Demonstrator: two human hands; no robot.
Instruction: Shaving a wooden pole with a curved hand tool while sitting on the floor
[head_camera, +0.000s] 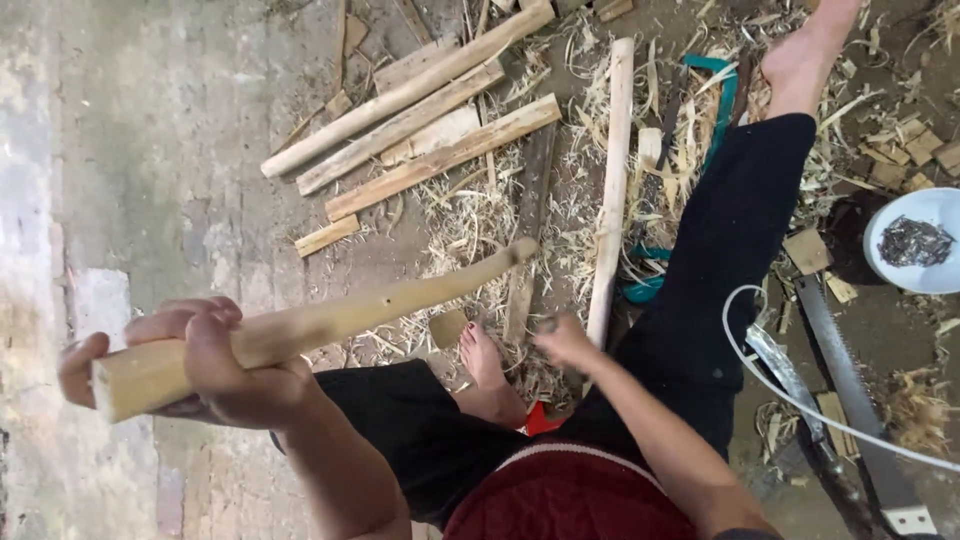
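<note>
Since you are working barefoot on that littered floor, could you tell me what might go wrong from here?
1. The left hand grips the long pale carved wooden stick near one end, so its far tip might swing into the bare foot.
2. The right hand reaches low among wood shavings; splinters seem likely.
3. The long metal handsaw lies beside the leg.

Pale, smooth-shaved wooden club (310, 325); rough concrete floor (150, 150); glossy white bowl (925, 210).

It was a rough woodworking shop on a bare floor (150, 180). Shavings (470, 225) and cut sticks (420, 130) lay far, and a saw (850, 380) lay at the right.
</note>
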